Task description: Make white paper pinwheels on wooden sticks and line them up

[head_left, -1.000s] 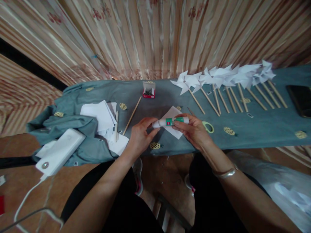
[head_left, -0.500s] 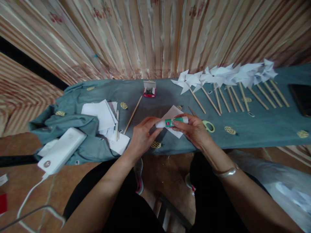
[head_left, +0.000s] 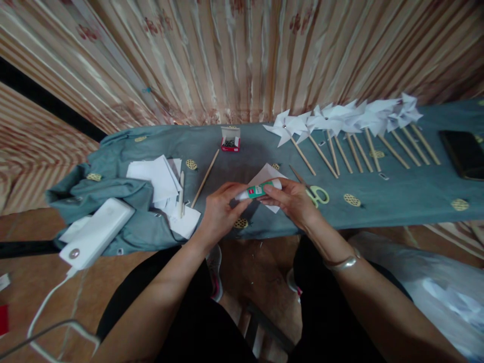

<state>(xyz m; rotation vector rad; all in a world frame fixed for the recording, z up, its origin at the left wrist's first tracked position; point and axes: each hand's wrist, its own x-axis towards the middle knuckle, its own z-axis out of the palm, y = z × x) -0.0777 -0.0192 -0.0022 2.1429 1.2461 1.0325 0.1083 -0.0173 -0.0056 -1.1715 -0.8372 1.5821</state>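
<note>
Desk [head_left: 397, 201], cloth-covered: we are working at its near edge, with open cloth lying to our right and clutter crowding the left. Pinwheels [head_left: 340, 118], a finished row, are lying far right; a paper stack [head_left: 155, 176] is lying unused at left. Our right hand [head_left: 293, 199] is gripping the glue stick [head_left: 257, 190] over a paper square [head_left: 266, 174], and our left hand [head_left: 219, 212] is pinching its cap end. Scissors [head_left: 317, 194] are lying just beside the right hand.

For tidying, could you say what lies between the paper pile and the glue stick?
Head view: a loose wooden stick lying diagonally, and a slim white rod.
</note>
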